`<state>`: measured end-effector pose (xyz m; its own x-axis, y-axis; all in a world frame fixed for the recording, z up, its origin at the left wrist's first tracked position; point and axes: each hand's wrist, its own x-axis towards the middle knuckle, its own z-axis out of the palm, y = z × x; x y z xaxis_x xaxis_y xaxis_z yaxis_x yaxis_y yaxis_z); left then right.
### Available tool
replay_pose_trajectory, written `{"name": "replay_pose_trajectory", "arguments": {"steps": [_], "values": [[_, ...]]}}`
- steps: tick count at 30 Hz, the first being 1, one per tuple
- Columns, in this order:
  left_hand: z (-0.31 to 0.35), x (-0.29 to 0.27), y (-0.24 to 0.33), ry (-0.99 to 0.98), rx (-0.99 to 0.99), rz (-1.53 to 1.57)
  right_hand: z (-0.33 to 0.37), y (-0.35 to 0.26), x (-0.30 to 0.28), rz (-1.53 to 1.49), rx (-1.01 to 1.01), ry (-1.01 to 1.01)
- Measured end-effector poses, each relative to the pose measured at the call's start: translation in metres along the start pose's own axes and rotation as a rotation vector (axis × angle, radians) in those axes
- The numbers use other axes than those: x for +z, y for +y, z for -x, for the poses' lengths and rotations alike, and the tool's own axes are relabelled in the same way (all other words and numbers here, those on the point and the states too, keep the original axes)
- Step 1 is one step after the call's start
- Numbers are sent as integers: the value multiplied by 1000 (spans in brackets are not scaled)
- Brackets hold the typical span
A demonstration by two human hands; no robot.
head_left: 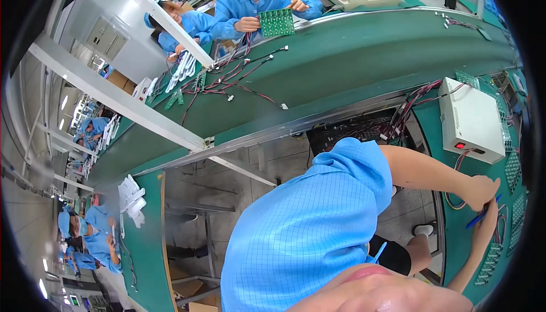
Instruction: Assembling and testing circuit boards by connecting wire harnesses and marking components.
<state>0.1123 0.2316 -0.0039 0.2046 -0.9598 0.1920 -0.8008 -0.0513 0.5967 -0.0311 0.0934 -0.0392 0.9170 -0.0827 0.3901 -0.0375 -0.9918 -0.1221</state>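
Note:
At the right, both my hands meet over a green work surface (460,229). My left hand (481,191) is closed, its fingers bent together; what it pinches is hidden. Right beside it, my right hand (490,212) is wrapped around a slim blue tool (475,220), whose kind I cannot make out. Coloured wires (455,203) run past my left hand from a white power supply box (473,120) with a red switch. Closer to my right forearm, a small green circuit board (489,263) lies with wires (501,226) leading to it.
More green circuit boards (513,172) line the far right edge. A long green bench (341,67) bears loose wire harnesses (239,73). Across it, a person in blue holds a green board panel (276,23). A white metal post (119,93) slants at left. Co-workers sit farther left.

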Motion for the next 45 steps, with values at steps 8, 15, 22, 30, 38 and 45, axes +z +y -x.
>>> {"name": "replay_pose_trajectory", "arguments": {"steps": [8, 15, 22, 30, 38, 45], "values": [[-13, 25, -6, 345, 89, 312, 12, 62, 45, -393, 224, 179], [-43, 67, 36, 681, 82, 954, 11, 47, 47, -276, 389, 342], [-53, 87, 51, 801, 4, 990, 1, 28, 11, -510, 428, 329], [-74, 74, 24, 500, 50, 923, -19, 9, -12, -91, 374, 298], [-34, 6, -60, 70, -30, -355, -10, 26, -12, -595, 430, 341], [-59, 10, -66, -76, -156, 735, -5, 32, -4, -896, 507, 259]]}}
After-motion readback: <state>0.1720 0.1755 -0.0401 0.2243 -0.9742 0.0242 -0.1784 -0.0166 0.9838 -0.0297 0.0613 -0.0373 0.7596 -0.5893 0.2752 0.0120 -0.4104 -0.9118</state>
